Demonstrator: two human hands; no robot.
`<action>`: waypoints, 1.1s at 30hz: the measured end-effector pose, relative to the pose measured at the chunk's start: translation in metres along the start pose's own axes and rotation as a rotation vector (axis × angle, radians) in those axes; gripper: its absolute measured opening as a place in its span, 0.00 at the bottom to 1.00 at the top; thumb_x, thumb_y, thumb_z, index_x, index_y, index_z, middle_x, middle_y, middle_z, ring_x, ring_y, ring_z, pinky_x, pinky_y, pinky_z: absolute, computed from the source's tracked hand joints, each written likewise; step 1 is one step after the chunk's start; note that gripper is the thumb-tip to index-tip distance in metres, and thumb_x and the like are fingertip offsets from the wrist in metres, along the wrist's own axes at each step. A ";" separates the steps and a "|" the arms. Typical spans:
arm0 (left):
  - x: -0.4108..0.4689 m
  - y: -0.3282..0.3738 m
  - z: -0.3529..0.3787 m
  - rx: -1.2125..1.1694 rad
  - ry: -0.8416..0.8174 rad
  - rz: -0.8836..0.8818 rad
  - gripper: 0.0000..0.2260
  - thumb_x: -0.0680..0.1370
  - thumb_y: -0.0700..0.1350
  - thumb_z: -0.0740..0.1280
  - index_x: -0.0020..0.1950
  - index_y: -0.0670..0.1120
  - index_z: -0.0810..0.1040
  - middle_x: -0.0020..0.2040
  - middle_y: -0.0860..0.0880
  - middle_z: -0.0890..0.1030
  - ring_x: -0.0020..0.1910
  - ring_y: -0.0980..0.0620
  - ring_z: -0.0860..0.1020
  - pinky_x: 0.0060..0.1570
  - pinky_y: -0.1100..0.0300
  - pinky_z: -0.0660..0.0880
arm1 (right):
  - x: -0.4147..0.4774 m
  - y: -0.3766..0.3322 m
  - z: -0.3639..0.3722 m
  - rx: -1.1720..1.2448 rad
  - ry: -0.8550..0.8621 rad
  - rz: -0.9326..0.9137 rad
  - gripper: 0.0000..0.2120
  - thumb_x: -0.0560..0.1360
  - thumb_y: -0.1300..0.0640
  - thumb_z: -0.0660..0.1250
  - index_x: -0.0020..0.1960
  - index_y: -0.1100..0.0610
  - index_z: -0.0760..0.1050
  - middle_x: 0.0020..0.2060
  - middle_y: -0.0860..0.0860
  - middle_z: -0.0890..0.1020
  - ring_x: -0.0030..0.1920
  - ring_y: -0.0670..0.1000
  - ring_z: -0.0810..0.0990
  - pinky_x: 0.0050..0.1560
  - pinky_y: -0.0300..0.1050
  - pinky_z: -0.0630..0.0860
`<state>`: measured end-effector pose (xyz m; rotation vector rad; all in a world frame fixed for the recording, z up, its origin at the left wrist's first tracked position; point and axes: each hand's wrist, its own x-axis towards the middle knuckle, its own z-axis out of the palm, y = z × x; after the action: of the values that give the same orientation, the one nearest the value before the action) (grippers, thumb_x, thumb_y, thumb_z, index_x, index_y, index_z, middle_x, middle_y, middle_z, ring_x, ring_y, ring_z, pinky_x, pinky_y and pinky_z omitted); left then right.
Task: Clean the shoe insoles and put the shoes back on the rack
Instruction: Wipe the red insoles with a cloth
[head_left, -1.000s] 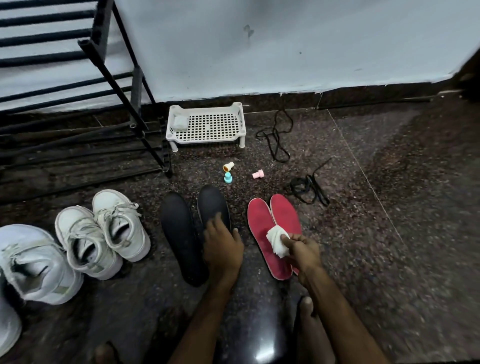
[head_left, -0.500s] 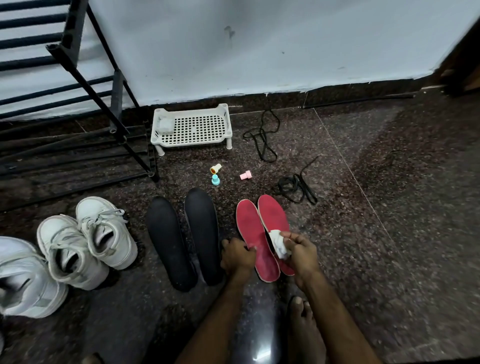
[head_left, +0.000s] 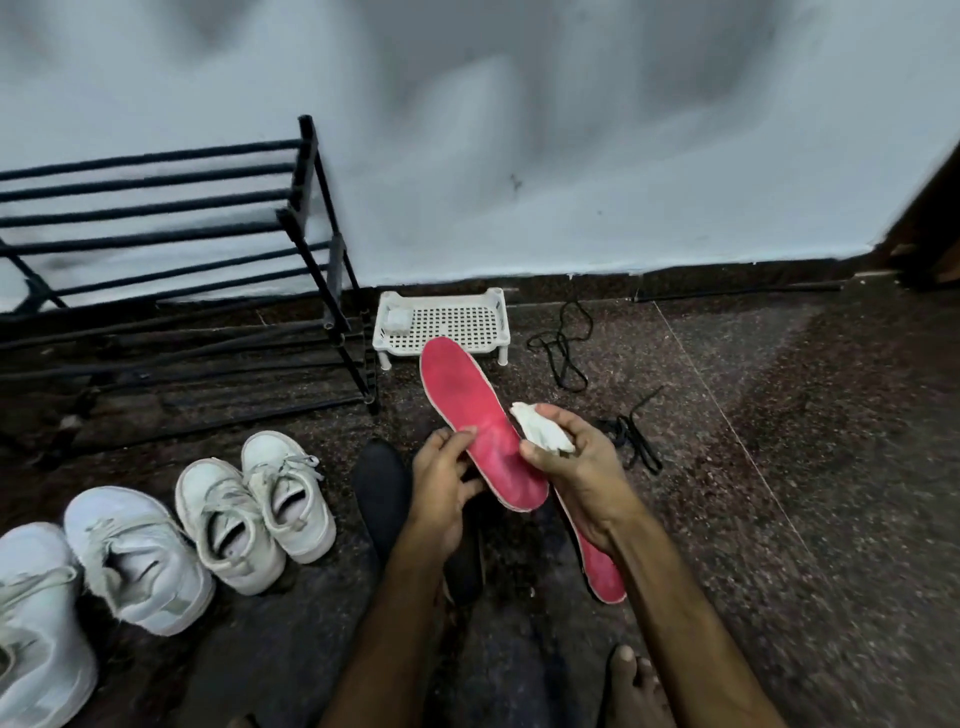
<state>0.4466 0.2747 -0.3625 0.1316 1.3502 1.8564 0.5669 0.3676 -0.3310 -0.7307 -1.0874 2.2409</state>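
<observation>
At far left, 2 pairs of white shoes (head_left: 228, 525) stand on the dark floor below the black rack (head_left: 156, 234), none on it yet; the larger pair is cut off by the frame edge. Next come the 2 black insoles (head_left: 382, 488), flat on the floor and partly covered by the left forearm, so their condition is hard to judge. The left hand (head_left: 441, 483) now grips 1 red insole (head_left: 478, 421) at its middle, thumb on the top face and fingers curled beneath. Half a second ago that insole lay flat beside its partner; it is now raised off the floor, its toe pointing toward the white plastic tray (head_left: 441, 322) by the wall. That suggests wiping of this insole is about to begin in the air, with the task still in its early part. The right hand (head_left: 576, 467) pinches a crumpled white wipe (head_left: 540, 434) between thumb and fingers, at the insole's right edge; whether it touches cannot be told. The second red insole (head_left: 602, 571) lies on the floor, half hidden under the right wrist. Black laces (head_left: 561, 348) lie loose further right. The small coloured caps seen earlier are now hidden behind the lifted insole.
</observation>
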 end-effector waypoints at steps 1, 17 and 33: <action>-0.006 0.017 0.001 -0.077 -0.034 0.023 0.09 0.77 0.41 0.67 0.54 0.38 0.75 0.52 0.40 0.82 0.51 0.44 0.80 0.57 0.43 0.75 | -0.003 -0.009 0.017 -0.094 -0.021 -0.048 0.24 0.66 0.72 0.71 0.60 0.64 0.73 0.51 0.59 0.82 0.47 0.51 0.82 0.48 0.43 0.81; -0.064 0.106 -0.022 -0.563 -0.400 0.012 0.42 0.73 0.74 0.49 0.66 0.40 0.74 0.59 0.39 0.79 0.55 0.43 0.79 0.62 0.47 0.73 | -0.070 -0.005 0.149 -1.400 -0.066 -0.756 0.10 0.71 0.53 0.73 0.51 0.55 0.81 0.55 0.47 0.76 0.56 0.48 0.72 0.55 0.38 0.70; -0.074 0.121 -0.022 -0.589 -0.510 -0.013 0.38 0.77 0.70 0.45 0.64 0.43 0.79 0.63 0.42 0.79 0.61 0.44 0.78 0.70 0.40 0.61 | -0.085 -0.034 0.156 -1.426 -0.380 -0.918 0.14 0.63 0.67 0.62 0.42 0.55 0.81 0.42 0.47 0.82 0.43 0.46 0.77 0.43 0.45 0.74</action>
<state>0.4188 0.1986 -0.2444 0.2636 0.4361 1.9565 0.5305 0.2468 -0.2013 -0.1146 -2.5191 0.5932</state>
